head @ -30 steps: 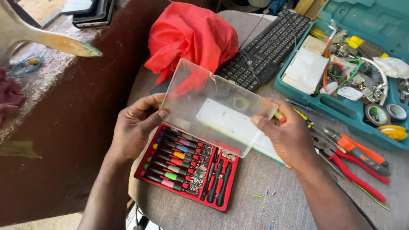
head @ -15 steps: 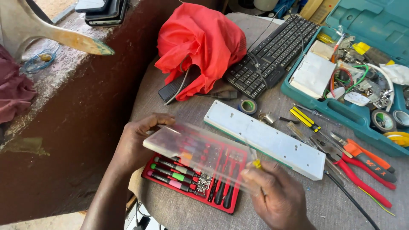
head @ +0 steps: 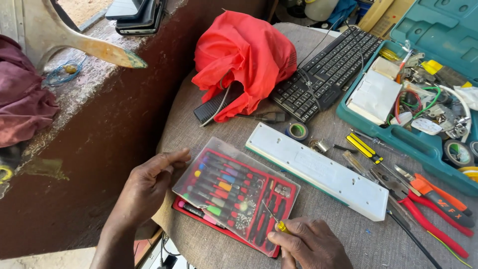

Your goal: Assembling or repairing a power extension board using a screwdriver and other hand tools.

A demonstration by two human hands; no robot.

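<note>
A red screwdriver-bit case (head: 234, 199) with a clear plastic lid lies on the grey cloth-covered table, its lid down over rows of colourful bits. My left hand (head: 149, 187) rests on the case's left edge, fingers on the lid. My right hand (head: 308, 244) is at the case's near right corner, pinching a small yellow-handled screwdriver (head: 276, 221) whose tip lies on the lid. A long white rectangular device (head: 318, 169) lies just beyond the case.
A red cloth (head: 244, 55) covers something at the back, beside a black keyboard (head: 328, 69). A teal toolbox (head: 423, 99) full of wires and tape sits at right. Red-handled pliers (head: 423, 199), screwdrivers and a tape roll (head: 298, 131) lie between. A brown wall ledge (head: 99, 99) runs along the left.
The clear lid, held raised a second ago, has come down shut over the bits. My right hand has moved to the case's near corner.
</note>
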